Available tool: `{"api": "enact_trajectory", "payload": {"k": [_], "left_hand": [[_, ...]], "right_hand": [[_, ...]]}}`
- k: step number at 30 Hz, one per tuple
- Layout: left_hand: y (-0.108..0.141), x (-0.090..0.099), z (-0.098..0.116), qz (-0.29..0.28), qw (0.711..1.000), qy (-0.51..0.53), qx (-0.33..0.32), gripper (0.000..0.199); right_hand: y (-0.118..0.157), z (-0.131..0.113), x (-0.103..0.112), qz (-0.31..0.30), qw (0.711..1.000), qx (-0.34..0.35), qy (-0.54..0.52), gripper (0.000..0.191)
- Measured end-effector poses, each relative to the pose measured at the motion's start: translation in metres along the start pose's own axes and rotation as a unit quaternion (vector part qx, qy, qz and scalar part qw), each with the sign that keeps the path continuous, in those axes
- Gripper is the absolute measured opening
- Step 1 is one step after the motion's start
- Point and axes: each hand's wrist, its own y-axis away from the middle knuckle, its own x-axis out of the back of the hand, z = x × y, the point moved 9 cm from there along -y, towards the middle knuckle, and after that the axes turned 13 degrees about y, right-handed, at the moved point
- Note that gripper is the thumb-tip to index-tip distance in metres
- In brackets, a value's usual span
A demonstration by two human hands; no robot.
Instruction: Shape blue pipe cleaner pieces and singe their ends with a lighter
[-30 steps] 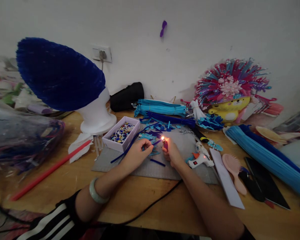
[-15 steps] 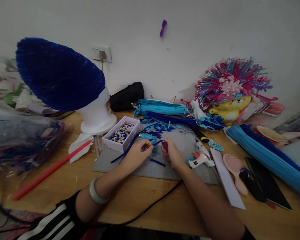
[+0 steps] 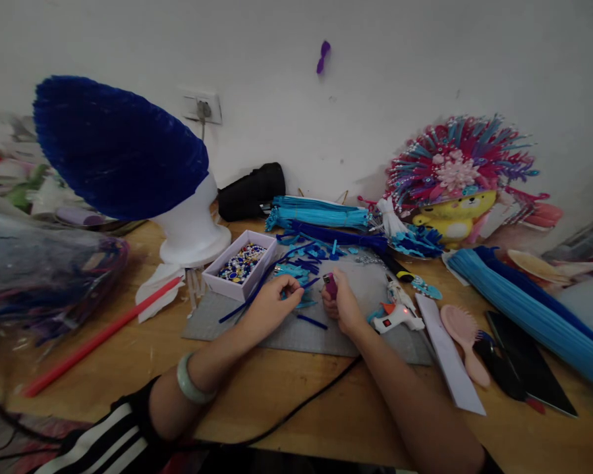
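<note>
Desk (image 3: pixel 336 421) of smooth wood bore a flat grey mat (image 3: pixel 370 283), probably laid to shield it; a straight-sided box (image 3: pixel 225 289) stood at the mat's far left; the right hand (image 3: pixel 344 303) curled around an upright purple lighter (image 3: pixel 330 285), hard-cased and flameless; the left hand (image 3: pixel 279 296) had its fingertips together, pinching a thin, fuzzy blue strip (image 3: pixel 310 283), its tip jutting toward the lighter, perhaps to spare the skin; small beads (image 3: pixel 241 263) filled the box, whose walls likely stopped them rolling.

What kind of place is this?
It looks like a craft workspace, perhaps at home or in a small shop: there's a glue gun, a box of beads and a headpiece covered in beads.
</note>
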Motion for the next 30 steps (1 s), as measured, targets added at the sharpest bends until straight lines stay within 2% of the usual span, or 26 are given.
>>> {"api": "enact_trajectory", "payload": {"k": [4, 6, 9, 12, 14, 19, 21, 23, 24, 26, 28, 30], "left_hand": [[0.0, 0.0, 0.001, -0.008, 0.999, -0.048, -0.02, 0.013], [-0.001, 0.003, 0.007, -0.007, 0.991, -0.122, -0.054, 0.012], [-0.001, 0.009, 0.02, 0.017, 0.946, -0.299, -0.122, 0.014], [-0.004, 0.012, 0.023, 0.03, 0.893, -0.426, -0.141, 0.023], [-0.006, 0.009, 0.021, 0.018, 0.879, -0.453, -0.147, 0.031], [-0.004, -0.01, 0.014, -0.043, 0.869, -0.464, -0.166, 0.049], [-0.003, -0.013, 0.011, -0.053, 0.867, -0.47, -0.159, 0.052], [-0.003, -0.013, 0.01, -0.055, 0.866, -0.473, -0.151, 0.055], [-0.004, -0.013, 0.01, -0.056, 0.866, -0.474, -0.149, 0.056], [-0.005, -0.013, 0.008, -0.063, 0.867, -0.472, -0.147, 0.06], [-0.006, -0.014, 0.005, -0.075, 0.869, -0.468, -0.141, 0.064], [-0.008, -0.013, 0.002, -0.084, 0.872, -0.466, -0.126, 0.066]], "right_hand": [[0.011, -0.002, 0.003, 0.029, 0.997, -0.043, -0.06, 0.068], [0.013, -0.003, 0.004, 0.045, 0.994, -0.046, -0.086, 0.066], [0.012, -0.003, 0.006, 0.059, 0.99, -0.043, -0.116, 0.06], [0.01, -0.003, 0.007, 0.068, 0.989, -0.038, -0.126, 0.056], [0.01, -0.002, 0.007, 0.07, 0.989, -0.035, -0.124, 0.054], [0.009, -0.002, 0.009, 0.073, 0.992, -0.02, -0.1, 0.049], [0.006, -0.006, 0.014, 0.091, 0.995, 0.001, -0.051, 0.043], [0.002, -0.017, 0.027, 0.148, 0.986, 0.044, 0.062, 0.03], [0.0, -0.027, 0.034, 0.183, 0.971, 0.07, 0.137, 0.022], [-0.006, -0.046, 0.038, 0.229, 0.923, 0.122, 0.285, 0.016], [-0.018, -0.06, 0.028, 0.212, 0.884, 0.164, 0.384, 0.018], [-0.031, -0.067, 0.013, 0.165, 0.862, 0.197, 0.438, 0.022]]}}
